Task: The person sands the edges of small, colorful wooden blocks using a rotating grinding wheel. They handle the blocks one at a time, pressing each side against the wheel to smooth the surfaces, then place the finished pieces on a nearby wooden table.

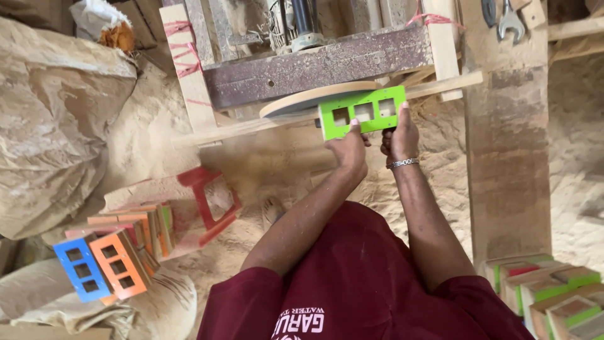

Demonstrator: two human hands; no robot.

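A green flat wooden piece (362, 112) with three square holes is held in both hands, its upper edge against a round wooden sanding disc (314, 97). My left hand (349, 148) grips its lower left part. My right hand (399, 135), with a metal bracelet on the wrist, grips its lower right part. The disc sits under a worn wooden machine frame (314, 66) with a motor on top.
A stack of painted pieces, blue (80, 269) and orange (119, 263) on the near end, lies at lower left. A red stool (211, 204) stands in sawdust. Sacks (56, 119) fill the left. Green-edged blocks (547, 296) are piled at lower right beside a wooden post (506, 157).
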